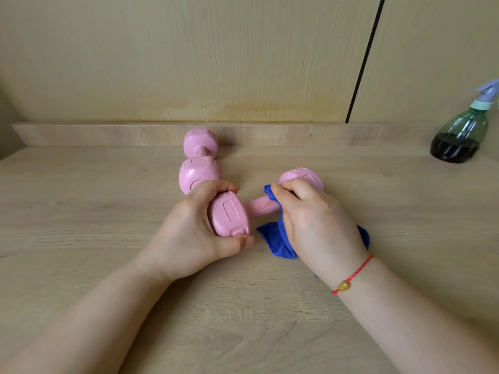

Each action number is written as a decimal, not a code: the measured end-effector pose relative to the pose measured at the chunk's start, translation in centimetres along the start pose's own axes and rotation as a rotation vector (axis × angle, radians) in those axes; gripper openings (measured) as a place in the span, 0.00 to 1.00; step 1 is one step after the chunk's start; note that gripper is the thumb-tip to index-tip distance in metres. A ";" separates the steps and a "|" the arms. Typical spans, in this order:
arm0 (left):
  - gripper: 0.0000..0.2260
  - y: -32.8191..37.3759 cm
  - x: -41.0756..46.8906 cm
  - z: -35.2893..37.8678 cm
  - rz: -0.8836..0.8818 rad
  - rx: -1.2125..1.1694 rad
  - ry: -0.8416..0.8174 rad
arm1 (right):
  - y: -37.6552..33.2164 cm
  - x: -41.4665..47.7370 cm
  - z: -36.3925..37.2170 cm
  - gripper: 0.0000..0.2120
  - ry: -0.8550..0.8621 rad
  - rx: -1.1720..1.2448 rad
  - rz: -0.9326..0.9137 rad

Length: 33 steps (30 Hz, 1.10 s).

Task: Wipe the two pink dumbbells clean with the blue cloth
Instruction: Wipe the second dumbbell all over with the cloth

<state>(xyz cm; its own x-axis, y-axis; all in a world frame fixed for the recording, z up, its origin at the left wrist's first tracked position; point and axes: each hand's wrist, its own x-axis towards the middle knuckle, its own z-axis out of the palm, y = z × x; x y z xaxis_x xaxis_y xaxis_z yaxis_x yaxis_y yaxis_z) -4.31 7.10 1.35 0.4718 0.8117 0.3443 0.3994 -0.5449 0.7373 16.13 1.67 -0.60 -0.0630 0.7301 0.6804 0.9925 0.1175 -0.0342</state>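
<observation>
One pink dumbbell [229, 214] lies across the middle of the wooden table [81, 211]. My left hand [189, 236] grips its near left head, fingers and thumb curled round it. My right hand [316, 222] holds the blue cloth [275, 238] wrapped round the dumbbell's bar, close to the far right head. Part of the cloth hangs down onto the table under that hand. The second pink dumbbell [199, 163] lies behind my left hand, pointing away toward the back ledge, with nothing touching it.
A green spray bottle [459, 136] with dark liquid and a lilac trigger stands at the back right. A low wooden ledge [297, 134] and a panelled wall close off the table's far side.
</observation>
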 end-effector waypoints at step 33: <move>0.30 0.0 0.7 0.0 -0.113 -0.052 -0.028 | 0.0 -0.1 0.1 0.12 0.130 -0.010 -0.053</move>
<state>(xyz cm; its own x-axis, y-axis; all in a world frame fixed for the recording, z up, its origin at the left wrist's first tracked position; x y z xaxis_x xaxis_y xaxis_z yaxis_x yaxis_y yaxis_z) -3.96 7.61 1.55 0.4477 0.8610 0.2414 0.4102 -0.4376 0.8001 16.15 1.62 -0.74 -0.1018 0.6292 0.7705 0.9892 0.1464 0.0111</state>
